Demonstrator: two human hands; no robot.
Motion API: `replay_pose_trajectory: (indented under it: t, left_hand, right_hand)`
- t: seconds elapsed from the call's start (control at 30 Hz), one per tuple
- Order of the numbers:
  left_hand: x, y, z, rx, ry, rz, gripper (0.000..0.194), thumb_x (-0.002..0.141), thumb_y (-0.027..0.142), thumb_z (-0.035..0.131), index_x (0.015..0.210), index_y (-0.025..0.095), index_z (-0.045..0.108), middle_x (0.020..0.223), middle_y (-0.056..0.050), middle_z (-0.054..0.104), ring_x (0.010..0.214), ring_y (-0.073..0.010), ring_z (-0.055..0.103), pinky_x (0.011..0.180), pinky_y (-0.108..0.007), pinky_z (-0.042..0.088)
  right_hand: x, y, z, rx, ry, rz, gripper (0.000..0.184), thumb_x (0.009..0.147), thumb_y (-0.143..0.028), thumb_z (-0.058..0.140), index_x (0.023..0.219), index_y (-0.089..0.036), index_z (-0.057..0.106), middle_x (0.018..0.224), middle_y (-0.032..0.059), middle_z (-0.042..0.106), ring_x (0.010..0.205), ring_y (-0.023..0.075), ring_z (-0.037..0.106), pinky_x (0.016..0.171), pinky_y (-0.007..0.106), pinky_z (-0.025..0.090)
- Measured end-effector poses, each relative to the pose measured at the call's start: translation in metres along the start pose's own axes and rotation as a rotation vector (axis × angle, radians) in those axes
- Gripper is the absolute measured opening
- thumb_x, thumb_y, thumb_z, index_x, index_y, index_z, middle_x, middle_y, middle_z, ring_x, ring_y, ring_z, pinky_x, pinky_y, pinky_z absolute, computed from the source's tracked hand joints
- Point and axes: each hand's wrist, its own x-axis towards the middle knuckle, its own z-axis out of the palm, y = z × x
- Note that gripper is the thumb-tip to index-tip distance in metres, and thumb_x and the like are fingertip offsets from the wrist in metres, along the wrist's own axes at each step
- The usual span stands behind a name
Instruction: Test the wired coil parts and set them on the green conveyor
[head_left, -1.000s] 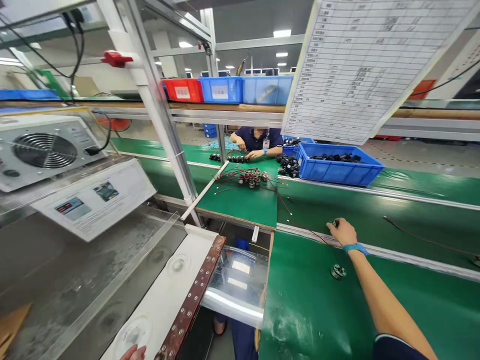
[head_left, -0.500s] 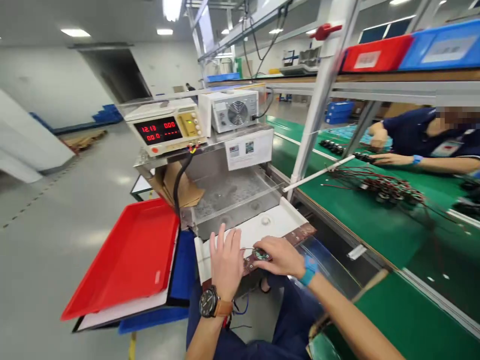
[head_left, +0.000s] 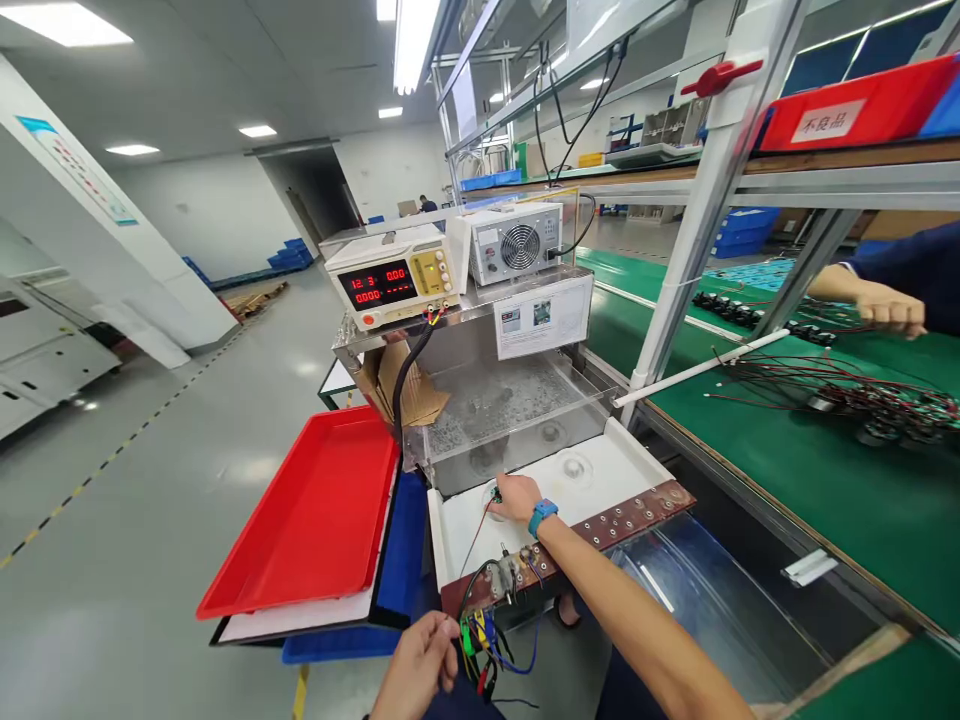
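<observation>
Our right arm reaches in from the lower right, slanting up and leftward over the brown strip (head_left: 637, 508), with a blue band (head_left: 543, 512) at the wrist. The right hand (head_left: 517, 498) is above the white ledge (head_left: 626, 455), knuckles up, thumb and fingers pinching a small part (head_left: 496, 495). Our left hand (head_left: 420, 665) is lower down, near the bottom edge of the view and just beside the coloured clips (head_left: 480, 630); its fingers curl in toward the thumb, and we cannot tell whether anything is pinched between them.

The part sits at the tips of the right hand's fingers, over the left portion of the ledge. Only a bit of green shows, so we cannot tell which way it faces or how its long axis lies. From it a thin red wire (head_left: 478, 535) runs down and leftward, toward the left hand.

To the left, a shallow red tray (head_left: 315, 510) lies above a blue tray (head_left: 337, 645), its long side slanting away from us. A labelled red bin (head_left: 862, 105) stands on the shelf beside a blue bin (head_left: 943, 105); we cannot see into either. On the green surface (head_left: 840, 510) lies a pile of wired parts (head_left: 885, 405), with a co-worker's hand (head_left: 892, 305) above it and a row of black parts (head_left: 727, 310) farther left.
</observation>
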Motion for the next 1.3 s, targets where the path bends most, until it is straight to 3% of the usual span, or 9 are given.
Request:
replay_pose_trajectory:
  t: [0.17,0.33,0.43,0.57,0.77,0.97,1.1,1.2,1.3]
  left_hand:
    - [-0.006,0.015,0.047,-0.523,-0.242,-0.116,0.045,0.069,0.058,0.065,0.085,0.018,0.054,0.054,0.004,0.057,0.032,-0.0039,0.04,0.034,-0.017,0.015]
    - [-0.011,0.045,0.085,-0.723,-0.38,-0.179,0.035,0.074,0.049,0.067,0.082,0.017,0.054,0.055,0.004,0.056,0.032,-0.0035,0.044,0.031,-0.015,0.016]
    - [-0.011,0.053,0.098,-0.762,-0.399,-0.187,0.036,0.074,0.049,0.067,0.08,0.017,0.053,0.055,0.003,0.058,0.032,-0.0037,0.045,0.031,-0.015,0.019]
    - [-0.003,0.062,0.097,-0.78,-0.312,-0.073,0.038,0.071,0.046,0.073,0.083,0.016,0.053,0.061,0.002,0.061,0.04,-0.0037,0.05,0.036,-0.013,0.03]
    - [0.027,0.079,0.071,-0.661,-0.129,0.097,0.04,0.07,0.046,0.073,0.084,0.013,0.057,0.07,-0.001,0.063,0.053,-0.0051,0.056,0.049,-0.015,0.043]
    - [0.059,0.079,0.066,-0.504,-0.009,0.141,0.045,0.065,0.053,0.072,0.08,0.013,0.06,0.067,-0.001,0.064,0.056,-0.0082,0.058,0.051,-0.018,0.044]
    - [0.079,0.076,0.069,-0.235,0.051,0.237,0.044,0.07,0.059,0.063,0.073,0.015,0.061,0.068,-0.003,0.064,0.063,-0.0128,0.058,0.056,-0.023,0.044]
    - [0.093,0.072,0.072,-0.047,0.087,0.345,0.04,0.074,0.055,0.058,0.065,0.016,0.058,0.065,-0.001,0.061,0.065,-0.0128,0.053,0.064,-0.025,0.041]
    - [0.104,0.066,0.076,0.025,0.11,0.367,0.036,0.07,0.05,0.061,0.059,0.017,0.055,0.061,0.001,0.056,0.064,-0.0125,0.049,0.067,-0.026,0.038]
  right_hand:
    - [0.002,0.003,0.006,-0.023,0.009,0.039,0.059,0.078,-0.068,0.055,0.104,-0.015,0.061,0.09,0.0149,0.071,0.088,0.0289,0.066,0.072,0.032,0.044]
    - [0.004,0.002,0.003,-0.063,-0.032,0.049,0.066,0.073,-0.075,0.053,0.097,-0.015,0.066,0.092,0.0161,0.071,0.088,0.0284,0.066,0.073,0.032,0.045]
    - [0.004,0.004,0.002,-0.074,-0.081,0.042,0.067,0.073,-0.077,0.051,0.091,-0.015,0.067,0.094,0.0174,0.07,0.088,0.0292,0.066,0.073,0.033,0.044]
    - [0.001,0.007,0.002,-0.049,-0.084,0.019,0.065,0.074,-0.072,0.055,0.106,-0.015,0.06,0.096,0.0146,0.07,0.089,0.0281,0.066,0.072,0.031,0.044]
    - [0.0,0.008,0.001,-0.012,-0.102,-0.063,0.044,0.079,-0.05,0.061,0.108,-0.017,0.056,0.1,0.0122,0.069,0.094,0.026,0.064,0.074,0.029,0.041]
    - [0.004,0.009,0.006,-0.005,-0.109,-0.057,0.05,0.075,-0.055,0.062,0.107,-0.017,0.056,0.098,0.0125,0.069,0.091,0.0269,0.065,0.071,0.03,0.042]
    - [0.007,0.011,0.009,-0.01,-0.121,-0.031,0.045,0.077,-0.051,0.06,0.108,-0.018,0.055,0.098,0.012,0.069,0.091,0.0265,0.065,0.07,0.03,0.042]
    - [0.008,0.012,0.01,-0.01,-0.124,-0.027,0.042,0.077,-0.046,0.059,0.107,-0.018,0.056,0.096,0.0122,0.07,0.089,0.0267,0.066,0.068,0.03,0.041]
    - [0.008,0.013,0.011,-0.003,-0.115,-0.036,0.043,0.076,-0.047,0.06,0.107,-0.017,0.056,0.095,0.0123,0.07,0.089,0.0271,0.066,0.068,0.03,0.041]
